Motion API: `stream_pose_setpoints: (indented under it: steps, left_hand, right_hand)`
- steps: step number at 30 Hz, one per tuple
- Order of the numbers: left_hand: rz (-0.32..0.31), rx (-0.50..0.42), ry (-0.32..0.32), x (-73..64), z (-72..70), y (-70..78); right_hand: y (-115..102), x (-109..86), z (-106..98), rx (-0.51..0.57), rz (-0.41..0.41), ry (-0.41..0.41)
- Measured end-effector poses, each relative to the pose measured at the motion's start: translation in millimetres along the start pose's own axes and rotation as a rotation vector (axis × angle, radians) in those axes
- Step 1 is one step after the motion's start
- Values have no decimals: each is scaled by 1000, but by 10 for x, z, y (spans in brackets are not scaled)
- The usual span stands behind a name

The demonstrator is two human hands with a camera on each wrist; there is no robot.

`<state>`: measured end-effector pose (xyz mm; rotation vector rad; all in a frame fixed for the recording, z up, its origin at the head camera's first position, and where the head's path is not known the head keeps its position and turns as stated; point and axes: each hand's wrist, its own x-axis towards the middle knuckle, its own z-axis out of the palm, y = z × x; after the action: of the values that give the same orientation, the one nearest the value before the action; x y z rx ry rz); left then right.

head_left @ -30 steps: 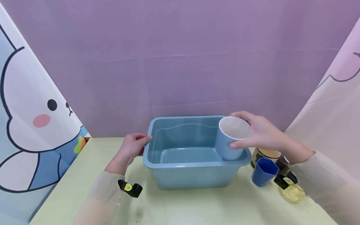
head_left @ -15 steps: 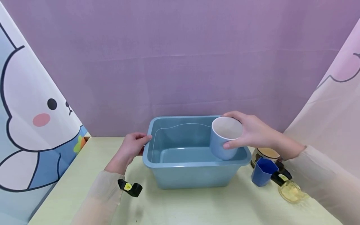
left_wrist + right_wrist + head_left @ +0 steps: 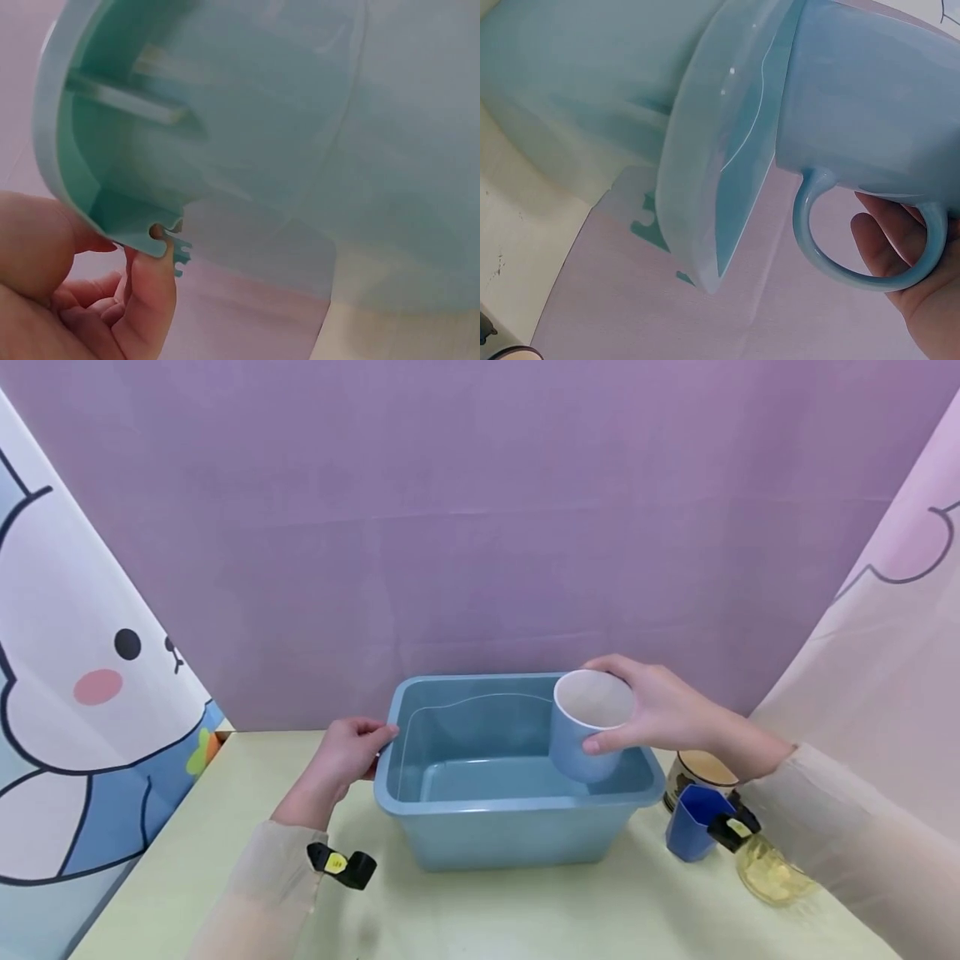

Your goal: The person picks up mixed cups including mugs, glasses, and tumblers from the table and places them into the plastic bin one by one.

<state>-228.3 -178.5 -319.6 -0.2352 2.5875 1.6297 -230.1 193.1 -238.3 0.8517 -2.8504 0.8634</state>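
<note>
A blue plastic basin (image 3: 510, 835) stands on the table. My left hand (image 3: 347, 755) pinches the basin's left rim, thumb on top and fingers curled beneath, as the left wrist view shows. My right hand (image 3: 660, 714) grips a light blue mug (image 3: 579, 747) with a white inside, thumb on the near side and fingers around the far side. The mug is upright over the basin's right half, its lower part below the rim line in the head view. Its ring handle (image 3: 870, 281) lies against the right palm in the right wrist view.
Right of the basin stand a dark blue faceted cup (image 3: 692, 827), a cream patterned cup (image 3: 701, 770) behind it and a clear yellow glass (image 3: 772, 872) partly under the right sleeve. A purple cloth (image 3: 480, 527) hangs at the back, printed cloths (image 3: 97, 735) at the sides.
My right hand has carried the mug leftward, further in over the basin. The left hand keeps its hold on the rim. The head view has shifted slightly.
</note>
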Motion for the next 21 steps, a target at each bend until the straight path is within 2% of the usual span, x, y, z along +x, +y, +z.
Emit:
stream_pose_setpoints:
  steps: [21]
  left_hand:
    - [-15,-6,5,-3,34,23]
  right_hand:
    - [-68,194,-79,-30,-7,5]
